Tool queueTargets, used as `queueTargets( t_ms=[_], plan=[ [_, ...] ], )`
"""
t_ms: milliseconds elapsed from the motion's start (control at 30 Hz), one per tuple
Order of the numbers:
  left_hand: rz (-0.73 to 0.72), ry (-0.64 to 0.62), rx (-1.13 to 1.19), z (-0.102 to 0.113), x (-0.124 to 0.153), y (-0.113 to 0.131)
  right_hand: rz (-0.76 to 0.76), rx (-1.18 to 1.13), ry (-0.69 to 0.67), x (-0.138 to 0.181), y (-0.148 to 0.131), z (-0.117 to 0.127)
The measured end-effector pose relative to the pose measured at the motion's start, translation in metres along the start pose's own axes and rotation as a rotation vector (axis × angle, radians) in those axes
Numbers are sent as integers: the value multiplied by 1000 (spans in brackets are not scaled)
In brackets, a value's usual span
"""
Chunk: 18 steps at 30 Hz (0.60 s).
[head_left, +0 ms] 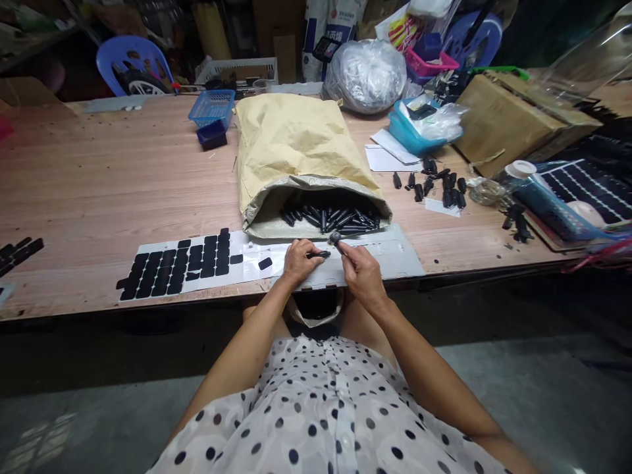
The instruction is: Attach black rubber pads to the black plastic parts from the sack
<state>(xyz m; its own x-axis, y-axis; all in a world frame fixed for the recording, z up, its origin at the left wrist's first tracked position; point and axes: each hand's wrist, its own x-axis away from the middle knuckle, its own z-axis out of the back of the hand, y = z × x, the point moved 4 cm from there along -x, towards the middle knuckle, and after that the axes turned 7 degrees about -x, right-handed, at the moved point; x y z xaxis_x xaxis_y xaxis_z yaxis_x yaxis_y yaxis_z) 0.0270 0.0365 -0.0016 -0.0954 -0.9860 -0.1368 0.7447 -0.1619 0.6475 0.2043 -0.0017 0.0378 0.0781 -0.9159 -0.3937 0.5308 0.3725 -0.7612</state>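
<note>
My left hand [297,261] is closed round a thin black rod-like part [320,254] that points right. My right hand [359,268] pinches a small dark round piece [336,237] at that part's tip. Both hands hover over a white backing sheet [390,258] at the table's near edge. The left half of the sheet carries rows of black rectangular stickers [182,266]. Just behind my hands lies a tan paper sack [296,148], its open mouth full of black rod-like parts [330,218].
Loose black parts [434,184] lie right of the sack, near blue trays [409,131] and a cardboard box [513,118]. A blue basket [212,107] and a clear bag [366,74] stand at the back. More black stickers [18,253] lie at the far left.
</note>
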Motion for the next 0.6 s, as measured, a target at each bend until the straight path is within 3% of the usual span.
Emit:
queueTargets(
  t_ms=[200, 400, 600],
  plan=[
    [12, -27, 11, 2, -1, 0, 66, 5, 94, -3, -20, 9],
    [2, -38, 20, 2, -1, 0, 14, 34, -29, 12, 2, -12],
    [-4, -22, 17, 3, 0, 1, -8, -1, 53, -3, 1, 5]
  ],
)
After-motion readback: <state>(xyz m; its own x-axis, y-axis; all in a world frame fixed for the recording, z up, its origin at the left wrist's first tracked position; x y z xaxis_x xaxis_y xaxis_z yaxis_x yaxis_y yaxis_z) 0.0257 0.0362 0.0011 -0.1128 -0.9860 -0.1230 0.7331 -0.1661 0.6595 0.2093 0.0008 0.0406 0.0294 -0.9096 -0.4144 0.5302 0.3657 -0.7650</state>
